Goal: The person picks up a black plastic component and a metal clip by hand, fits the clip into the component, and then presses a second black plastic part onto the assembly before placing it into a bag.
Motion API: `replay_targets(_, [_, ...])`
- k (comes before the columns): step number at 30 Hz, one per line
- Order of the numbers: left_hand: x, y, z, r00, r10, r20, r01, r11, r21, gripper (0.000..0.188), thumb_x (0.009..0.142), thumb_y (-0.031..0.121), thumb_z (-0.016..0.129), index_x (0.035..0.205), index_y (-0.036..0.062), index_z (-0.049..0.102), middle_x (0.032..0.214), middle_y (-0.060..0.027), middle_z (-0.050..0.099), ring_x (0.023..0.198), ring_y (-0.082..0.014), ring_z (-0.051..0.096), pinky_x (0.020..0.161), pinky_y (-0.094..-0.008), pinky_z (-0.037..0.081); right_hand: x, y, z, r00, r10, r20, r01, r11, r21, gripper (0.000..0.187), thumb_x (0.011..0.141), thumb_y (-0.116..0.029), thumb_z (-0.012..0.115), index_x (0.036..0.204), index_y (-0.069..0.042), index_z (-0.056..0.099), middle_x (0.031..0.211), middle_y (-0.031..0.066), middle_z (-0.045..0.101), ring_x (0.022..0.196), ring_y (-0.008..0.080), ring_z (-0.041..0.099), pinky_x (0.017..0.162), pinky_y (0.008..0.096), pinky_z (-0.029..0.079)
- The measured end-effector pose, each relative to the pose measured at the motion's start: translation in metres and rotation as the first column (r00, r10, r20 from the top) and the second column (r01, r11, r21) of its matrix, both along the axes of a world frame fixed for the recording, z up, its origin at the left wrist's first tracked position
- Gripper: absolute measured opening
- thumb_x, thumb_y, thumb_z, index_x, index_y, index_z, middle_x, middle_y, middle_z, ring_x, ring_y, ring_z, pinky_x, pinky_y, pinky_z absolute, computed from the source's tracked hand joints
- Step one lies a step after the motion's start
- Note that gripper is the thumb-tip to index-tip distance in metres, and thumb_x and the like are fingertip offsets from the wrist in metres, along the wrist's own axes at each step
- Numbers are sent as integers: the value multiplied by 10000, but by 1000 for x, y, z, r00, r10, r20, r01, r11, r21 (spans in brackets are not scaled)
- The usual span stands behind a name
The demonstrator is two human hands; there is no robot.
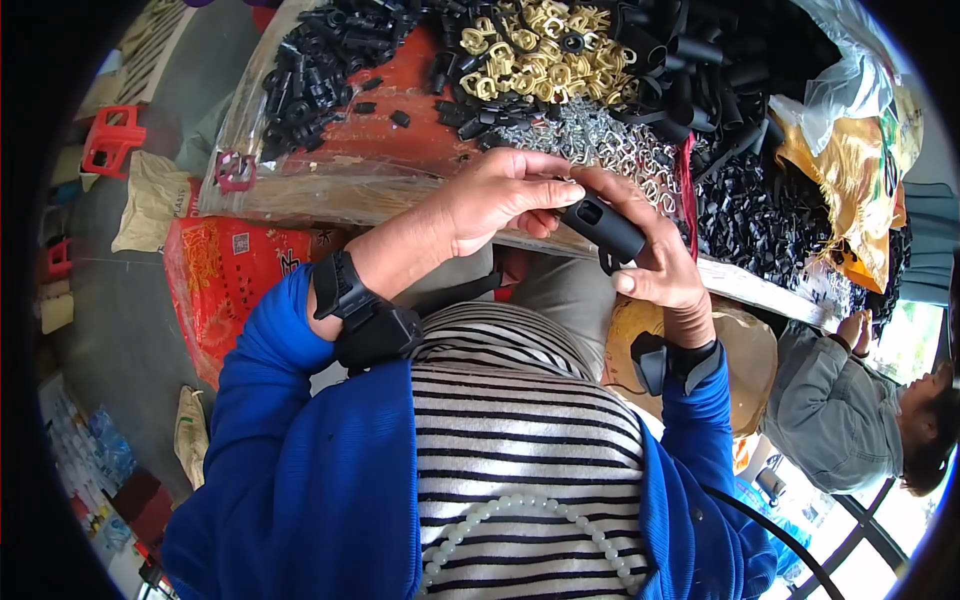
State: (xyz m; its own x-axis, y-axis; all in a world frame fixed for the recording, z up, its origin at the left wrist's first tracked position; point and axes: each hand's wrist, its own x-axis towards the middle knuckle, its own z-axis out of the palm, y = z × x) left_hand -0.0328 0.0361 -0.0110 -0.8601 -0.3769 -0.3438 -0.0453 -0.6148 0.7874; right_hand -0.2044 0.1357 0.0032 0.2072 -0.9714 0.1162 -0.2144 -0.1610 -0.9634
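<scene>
A short black plastic tube (612, 236) with an oblong opening in its side and a small loop below is held over my lap, near the table edge. My right hand (660, 250) is closed round it, thumb at the near end and fingers along the far side. My left hand (507, 196) pinches thumb against fingers at the tube's other end; whatever is between those fingertips is hidden. Just beyond my hands lie a pile of small silvery metal pieces (610, 140) and a heap of gold-coloured metal rings (540, 50).
Black plastic parts (315, 75) are heaped at the table's far left. More black tubes (700, 80) and small black pieces (750, 220) lie to the right. A red printed bag (235, 270) sits left of my lap. Another person (835, 410) is at the right.
</scene>
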Motion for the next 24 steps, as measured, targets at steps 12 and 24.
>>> replay_targets(12, [-8, 4, -8, 1000, -29, 13, 28, 999, 42, 270, 754, 156, 567, 996, 69, 487, 818, 20, 528, 630, -43, 508, 564, -166, 442, 5, -17, -4, 986, 153, -65, -158, 985, -71, 825, 579, -438, 636, 1166, 58, 336, 1128, 187, 416, 1057, 287, 396, 915, 355, 264])
replay_targets(24, [-27, -3, -18, 995, -50, -90, 67, 979, 195, 456, 678, 102, 650, 1069, 47, 420, 874, -1, 513, 731, -71, 532, 651, -200, 463, 3, -20, -26, 884, -194, 425, 166, 981, 103, 650, 655, -384, 609, 1089, 58, 411, 956, 137, 518, 888, 200, 505, 812, 303, 379])
